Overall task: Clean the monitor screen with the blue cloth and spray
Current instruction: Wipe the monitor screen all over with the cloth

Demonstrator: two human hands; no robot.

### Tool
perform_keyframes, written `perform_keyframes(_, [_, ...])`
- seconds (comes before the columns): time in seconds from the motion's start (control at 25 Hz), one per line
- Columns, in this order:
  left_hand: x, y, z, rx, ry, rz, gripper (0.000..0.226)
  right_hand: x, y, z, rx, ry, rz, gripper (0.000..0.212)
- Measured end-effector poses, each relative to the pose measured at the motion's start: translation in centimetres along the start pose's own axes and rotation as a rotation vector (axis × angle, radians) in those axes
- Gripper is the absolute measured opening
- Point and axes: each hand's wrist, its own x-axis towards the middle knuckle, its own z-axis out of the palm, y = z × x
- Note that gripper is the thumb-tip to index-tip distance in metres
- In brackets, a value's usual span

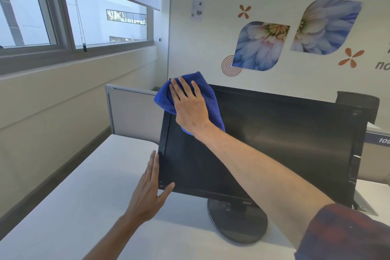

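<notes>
We see a white tabletop [88,196] carrying the black monitor [274,143], which stands on its round dark base [236,224] near the far right side, with a grey partition panel [130,112] behind the tabletop's far edge.

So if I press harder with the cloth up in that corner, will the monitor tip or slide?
Probably somewhat tippy: the monitor stands on one round base, and the right hand presses the blue cloth near its top corner. It may slide too; the left hand braces its edge.
</notes>
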Motion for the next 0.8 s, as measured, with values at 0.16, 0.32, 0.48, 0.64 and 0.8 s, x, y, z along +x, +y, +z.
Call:
perform_keyframes(0.16, [2.0,0.5,-0.2,0.147,0.025,0.039,0.085,-0.8,1.0,0.2,0.047,-0.012,0.084,0.073])
perform_keyframes(0.32, [2.3,1.0,0.2,0.197,-0.028,0.038,0.085,-2.9,3.6,0.2,0.069,-0.053,0.135,0.075])
perform_keyframes(0.48, [2.3,2.0,0.2,0.170,-0.042,-0.001,0.089,-6.0,7.0,0.7,0.041,-0.031,0.203,0.077])
perform_keyframes(0.64, [2.4,2.8,0.6,0.169,-0.057,-0.039,0.092,-9.2,11.0,1.4,0.042,-0.021,0.248,0.077])
perform_keyframes(0.8, [2.6,2.9,0.9,0.212,-0.082,-0.051,0.094,-12.4,15.0,1.1,0.045,-0.083,0.304,0.075])
